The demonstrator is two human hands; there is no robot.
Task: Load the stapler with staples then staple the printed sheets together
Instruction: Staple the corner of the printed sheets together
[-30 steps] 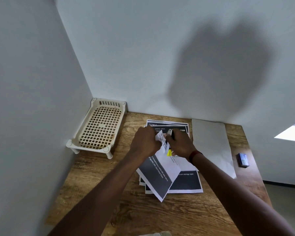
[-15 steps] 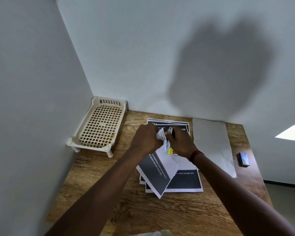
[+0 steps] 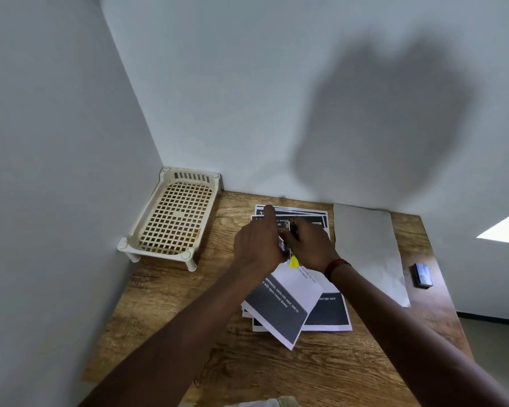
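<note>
Over the middle of the wooden desk (image 3: 165, 324), both hands meet above a spread of printed sheets (image 3: 329, 314). The left hand (image 3: 257, 245) is closed on the upper corner of a lifted sheet (image 3: 288, 306), whose lower end slants down toward the near edge. The right hand (image 3: 312, 245) is wrapped round the stapler (image 3: 288, 226), mostly hidden, with a metal tip showing between the hands and a yellow end (image 3: 294, 262) below them. A red band (image 3: 337, 267) circles the right wrist. A cream tray (image 3: 171, 218) stands in the left corner. A blank sheet (image 3: 368, 248) lies right of the prints, and a small box (image 3: 422, 275) farther right.
</note>
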